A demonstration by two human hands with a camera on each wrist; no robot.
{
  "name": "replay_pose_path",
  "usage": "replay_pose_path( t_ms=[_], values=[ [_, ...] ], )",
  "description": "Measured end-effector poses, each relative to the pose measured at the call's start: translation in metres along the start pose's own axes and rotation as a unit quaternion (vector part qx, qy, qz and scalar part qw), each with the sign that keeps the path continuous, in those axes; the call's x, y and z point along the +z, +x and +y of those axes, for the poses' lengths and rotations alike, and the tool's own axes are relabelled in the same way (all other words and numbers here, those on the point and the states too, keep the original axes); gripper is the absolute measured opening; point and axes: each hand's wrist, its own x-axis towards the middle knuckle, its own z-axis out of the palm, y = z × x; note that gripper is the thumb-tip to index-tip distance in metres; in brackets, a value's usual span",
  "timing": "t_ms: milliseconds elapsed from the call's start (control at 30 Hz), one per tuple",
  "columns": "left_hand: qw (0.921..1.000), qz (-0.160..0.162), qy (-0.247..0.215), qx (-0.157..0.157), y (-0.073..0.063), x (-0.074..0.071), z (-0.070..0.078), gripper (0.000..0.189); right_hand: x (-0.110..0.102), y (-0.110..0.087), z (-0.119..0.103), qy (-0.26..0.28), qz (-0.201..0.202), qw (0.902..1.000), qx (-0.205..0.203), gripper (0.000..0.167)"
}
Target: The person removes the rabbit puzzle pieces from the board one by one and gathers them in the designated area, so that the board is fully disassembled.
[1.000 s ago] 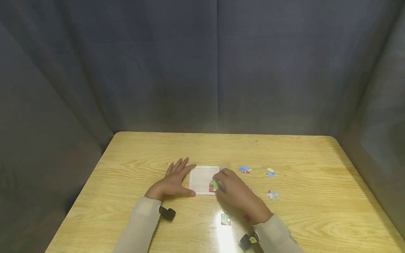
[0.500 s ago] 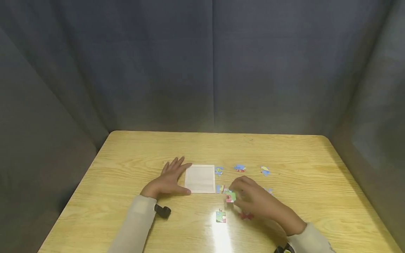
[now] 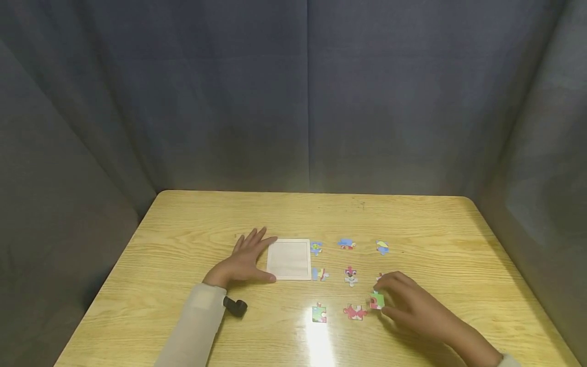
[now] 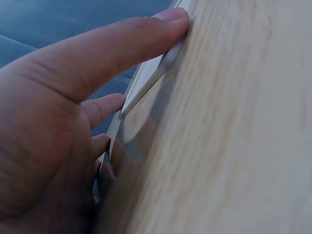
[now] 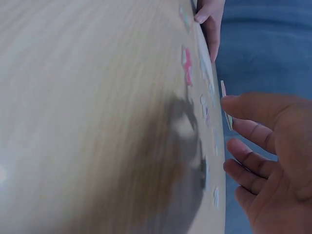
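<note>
My right hand point(image 3: 415, 306) pinches a green and red puzzle piece point(image 3: 377, 300) between thumb and forefinger. In the right wrist view that puzzle piece point(image 5: 226, 105) appears edge-on, above the tabletop, with the other fingers loosely bent below. My left hand point(image 3: 245, 260) lies spread at the left side of a square, pale puzzle tray point(image 3: 289, 260). Its thumb touches the lower left corner and its forefinger the upper left corner. The left wrist view shows the thumb point(image 4: 170, 29) straight along the tray's edge. Partly hidden behind my right fingers lies another puzzle piece point(image 3: 379, 277).
Loose pieces lie in rows right of the tray, among them a character's face piece point(image 3: 350, 276), a red piece point(image 3: 355, 312), a green corner piece point(image 3: 319, 313) and a blue and yellow piece point(image 3: 382, 247). The wooden table point(image 3: 206, 214) ends at a dark curtain point(image 3: 229, 102).
My right hand has carried the green and red piece from the tray's lower right corner to the right, past the red piece. My left hand stays at the tray. The view has shifted slightly.
</note>
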Motion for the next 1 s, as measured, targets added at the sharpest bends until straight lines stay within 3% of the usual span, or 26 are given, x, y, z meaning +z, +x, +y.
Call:
replay_pose_path(
  t_ms=[500, 1000],
  values=[
    [1.0000, 0.003, 0.009, 0.003, 0.001, 0.002, -0.004, 0.108, 0.004, -0.022, 0.010, -0.019, -0.008, 0.9992, 0.033, 0.032],
    [1.0000, 0.001, 0.004, 0.004, 0.000, 0.001, -0.002, 0.108, 0.007, -0.028, 0.020, -0.027, 0.018, 0.9995, 0.000, 0.036]
  ],
)
